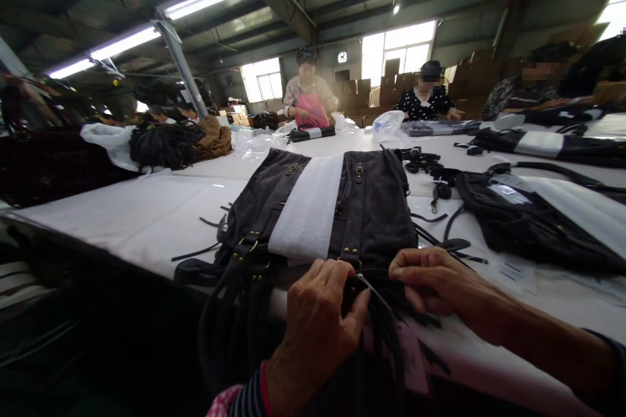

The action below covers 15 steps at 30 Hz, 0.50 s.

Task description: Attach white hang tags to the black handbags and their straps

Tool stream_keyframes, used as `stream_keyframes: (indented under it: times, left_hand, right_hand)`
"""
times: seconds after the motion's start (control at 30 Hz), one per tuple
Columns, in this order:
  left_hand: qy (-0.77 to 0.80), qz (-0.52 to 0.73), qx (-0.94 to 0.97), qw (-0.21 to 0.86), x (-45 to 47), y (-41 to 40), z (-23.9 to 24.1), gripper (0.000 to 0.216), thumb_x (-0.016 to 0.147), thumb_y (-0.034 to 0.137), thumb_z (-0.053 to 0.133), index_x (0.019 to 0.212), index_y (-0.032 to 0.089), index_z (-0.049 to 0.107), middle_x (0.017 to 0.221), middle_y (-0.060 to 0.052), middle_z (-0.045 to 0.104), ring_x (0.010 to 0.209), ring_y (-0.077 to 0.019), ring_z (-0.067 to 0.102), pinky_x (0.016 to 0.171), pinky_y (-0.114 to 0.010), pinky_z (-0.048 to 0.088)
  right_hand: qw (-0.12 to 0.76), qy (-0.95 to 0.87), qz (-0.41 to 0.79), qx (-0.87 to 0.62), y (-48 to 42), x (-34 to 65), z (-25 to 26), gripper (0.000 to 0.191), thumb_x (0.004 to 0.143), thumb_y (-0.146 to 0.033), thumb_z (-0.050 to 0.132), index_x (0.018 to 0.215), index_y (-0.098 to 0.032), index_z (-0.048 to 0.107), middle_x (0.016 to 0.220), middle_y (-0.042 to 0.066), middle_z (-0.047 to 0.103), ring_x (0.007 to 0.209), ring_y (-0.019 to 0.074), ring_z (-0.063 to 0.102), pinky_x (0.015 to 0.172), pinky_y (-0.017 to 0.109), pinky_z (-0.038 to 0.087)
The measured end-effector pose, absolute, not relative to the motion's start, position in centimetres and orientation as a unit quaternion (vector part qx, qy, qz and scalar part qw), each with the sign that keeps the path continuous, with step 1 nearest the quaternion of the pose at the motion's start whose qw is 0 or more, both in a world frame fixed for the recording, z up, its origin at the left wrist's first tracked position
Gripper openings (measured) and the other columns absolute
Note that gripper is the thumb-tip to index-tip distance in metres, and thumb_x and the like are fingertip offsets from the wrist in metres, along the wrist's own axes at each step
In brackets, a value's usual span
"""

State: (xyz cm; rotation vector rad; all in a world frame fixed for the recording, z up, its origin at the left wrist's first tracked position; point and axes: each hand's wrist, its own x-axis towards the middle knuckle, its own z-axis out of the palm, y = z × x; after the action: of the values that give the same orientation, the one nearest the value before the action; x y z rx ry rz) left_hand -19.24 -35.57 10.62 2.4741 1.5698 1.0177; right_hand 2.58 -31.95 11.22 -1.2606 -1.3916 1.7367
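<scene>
A dark grey handbag (379, 208) lies flat on the table in front of me, with a band of white foam wrap (308, 208) around its middle. Its straps and handles hang toward me over the near edge. My left hand (323, 326) is closed around the base of a handle, by the metal fittings, fingers on top and thumb to the right. Just right of it, my right hand (435, 283) pinches what looks like a thin dark cord at the bag's near edge. A thin white tag string (374, 290) runs between the hands; a pale tag (411, 352) hangs below.
Another dark bag with foam wrap (587, 208) lies to the right, beside coiled black straps (420, 159). Bundled dark and brown goods (212, 137) lie at the left on the white table (112, 205). Several co-workers (310, 98) are across the table, near clear plastic bags (388, 125).
</scene>
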Motion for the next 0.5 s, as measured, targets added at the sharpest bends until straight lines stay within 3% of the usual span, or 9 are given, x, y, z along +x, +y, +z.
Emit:
stream_keyframes:
  times: [0.2, 0.4, 0.5]
  left_hand:
    - [0.538, 0.356, 0.753, 0.128, -20.2, -34.9, 11.0, 0.022, 0.100, 0.032, 0.054, 0.086, 0.021, 0.067, 0.081, 0.000, 0.067, 0.077, -0.0160, 0.061, 0.072, -0.030, 0.042]
    - [0.525, 0.322, 0.784, 0.075, -20.4, -33.5, 11.2, 0.010, 0.094, 0.018, 0.062, 0.092, 0.021, 0.071, 0.089, -0.001, 0.072, 0.089, -0.0183, 0.067, 0.078, -0.029, 0.043]
    - [0.542, 0.291, 0.782, 0.098, -20.3, -33.6, 12.0, 0.013, 0.096, 0.027, 0.062, 0.091, 0.022, 0.072, 0.089, -0.001, 0.074, 0.086, -0.0186, 0.069, 0.075, -0.029, 0.042]
  right_hand:
    - [0.332, -0.445, 0.694, -0.457, -32.2, 2.4, 10.0, 0.029, 0.078, -0.043, 0.072, 0.082, -0.017, 0.058, 0.049, -0.006, 0.052, 0.036, 0.0021, 0.020, 0.040, 0.022, 0.008]
    - [0.325, -0.446, 0.692, -0.465, -32.4, 2.3, 10.2, 0.030, 0.075, -0.042, 0.073, 0.075, -0.017, 0.057, 0.049, -0.005, 0.052, 0.036, 0.0022, 0.024, 0.040, 0.022, 0.007]
    - [0.312, -0.483, 0.662, -0.480, -32.1, 1.9, 10.7, 0.030, 0.075, -0.044, 0.069, 0.073, -0.017, 0.058, 0.046, -0.004, 0.053, 0.035, 0.0032, 0.024, 0.041, 0.022, 0.009]
